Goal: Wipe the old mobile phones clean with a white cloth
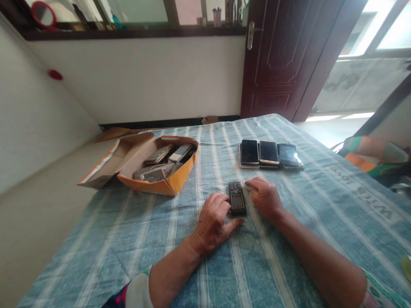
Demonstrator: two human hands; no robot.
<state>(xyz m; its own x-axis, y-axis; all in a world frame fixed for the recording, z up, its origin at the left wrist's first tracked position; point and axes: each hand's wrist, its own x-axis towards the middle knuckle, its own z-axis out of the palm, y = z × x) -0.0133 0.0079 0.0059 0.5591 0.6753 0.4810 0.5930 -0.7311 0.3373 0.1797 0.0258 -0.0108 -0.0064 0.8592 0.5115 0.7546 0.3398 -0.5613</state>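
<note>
A black keypad phone (237,200) lies face up on the striped cloth, its keys toward the far side and its small screen nearer me. My left hand (213,222) rests at its left side, fingers bent and thumb spread out below the phone's near end, so the hand is open and not gripped round it. To the right of the phone, apart from it, my right hand (265,196) has its fingers curled in, with the index finger and thumb side pointing left. Whether anything is between those fingers is hidden.
An orange cardboard box (181,177), lid folded back, holds several old phones at the left. Three short stacks of phones, with a black-screened phone (249,152) on the left one, stand beyond my right hand. A blue striped cloth (135,256) covers the surface; a dark red door (285,55) is behind.
</note>
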